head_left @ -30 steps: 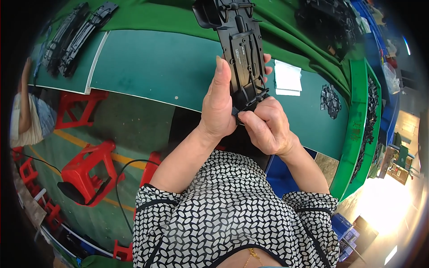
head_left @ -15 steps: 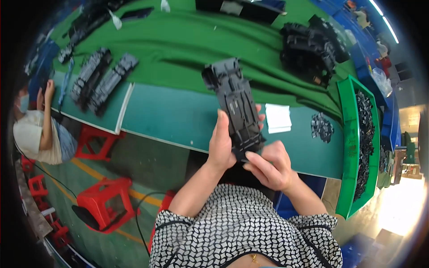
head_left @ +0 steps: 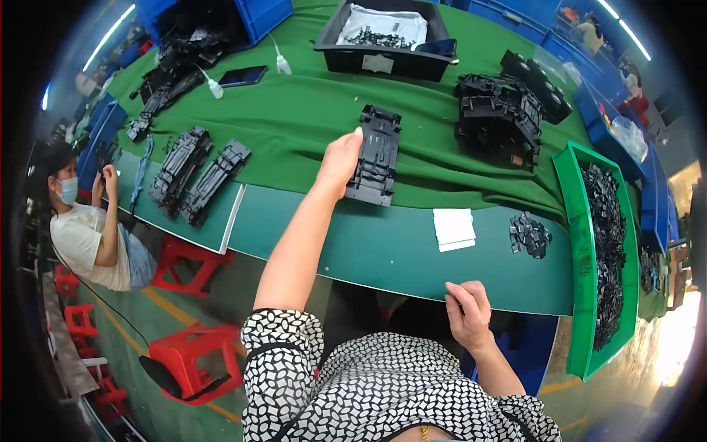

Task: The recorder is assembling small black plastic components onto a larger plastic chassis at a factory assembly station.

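Observation:
A long black plastic chassis, like a toy car's underside, is at the middle of the workbench, over the edge of the green cloth. My left hand grips it along its left side, thumb on top; the fingers underneath are hidden. Near the bench's front edge, apart from the chassis, is my right hand with its fingers curled together. Whether something small sits in that hand cannot be made out. White paper sheets and a small pile of black plastic pieces lie beyond it.
A green bin of small black pieces stands at the right. More chassis parts lie left, with a stacked heap far right. A black tray stands at the back. A co-worker sits left, near red stools.
The chassis has gone from both hands near my body out over the green cloth, in my left hand alone. My right hand has let go of it and lowered toward the bench's edge.

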The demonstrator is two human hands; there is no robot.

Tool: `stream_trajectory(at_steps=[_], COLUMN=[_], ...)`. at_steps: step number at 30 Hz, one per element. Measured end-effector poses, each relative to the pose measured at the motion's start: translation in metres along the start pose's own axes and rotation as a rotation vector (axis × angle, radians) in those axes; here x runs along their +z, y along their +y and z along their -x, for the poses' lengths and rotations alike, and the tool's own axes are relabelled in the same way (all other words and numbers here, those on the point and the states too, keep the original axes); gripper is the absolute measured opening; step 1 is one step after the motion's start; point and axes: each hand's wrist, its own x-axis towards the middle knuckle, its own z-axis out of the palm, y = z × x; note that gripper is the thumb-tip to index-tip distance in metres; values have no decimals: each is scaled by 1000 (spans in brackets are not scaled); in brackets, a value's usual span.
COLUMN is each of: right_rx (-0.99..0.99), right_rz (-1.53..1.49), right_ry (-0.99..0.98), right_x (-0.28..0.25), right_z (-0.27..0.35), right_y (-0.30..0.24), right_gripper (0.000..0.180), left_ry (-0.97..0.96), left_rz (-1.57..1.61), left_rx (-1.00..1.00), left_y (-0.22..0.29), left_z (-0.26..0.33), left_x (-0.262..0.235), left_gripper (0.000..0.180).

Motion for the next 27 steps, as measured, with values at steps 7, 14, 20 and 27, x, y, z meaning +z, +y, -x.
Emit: stream_trajectory(at_steps=[7,14,20,27], right_rx=[-15,-60,-73,-82], right_rz=[31,32,35,96], right_ry=[15,16,7,-5], right_x=[3,5,9,3], right_z=[3,4,-2,0], right_y=[1,5,1,-3], right_gripper=[30,28,27,27], left_ry=[396,689,282,215], left_rz=[-594,-1407,-1350,-1483], left_rx=[725,528,-1,66], left_y=[10,9,24,34], left_z=[22,52,51,62], left_x=[-36,-195,-268,-243], left_gripper=[30,39,69,75])
